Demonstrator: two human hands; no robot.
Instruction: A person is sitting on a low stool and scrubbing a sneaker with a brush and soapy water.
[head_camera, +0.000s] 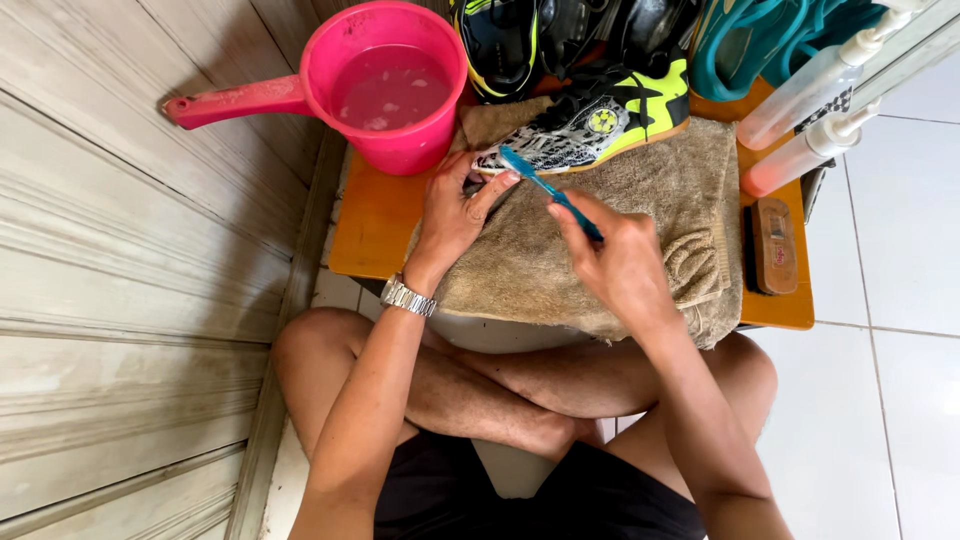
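The hands work close together: the left hand (452, 212) pins the sneaker's (590, 122) toe on the towel (560, 260), the right hand (615, 262) grips a blue toothbrush (545, 187) slanting up-left, bristles at that toe.

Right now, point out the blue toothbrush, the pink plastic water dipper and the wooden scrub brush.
blue toothbrush (545, 187), head view, middle of its handle.
pink plastic water dipper (400, 150), head view, front outer wall.
wooden scrub brush (774, 244), head view, centre of its wooden back.
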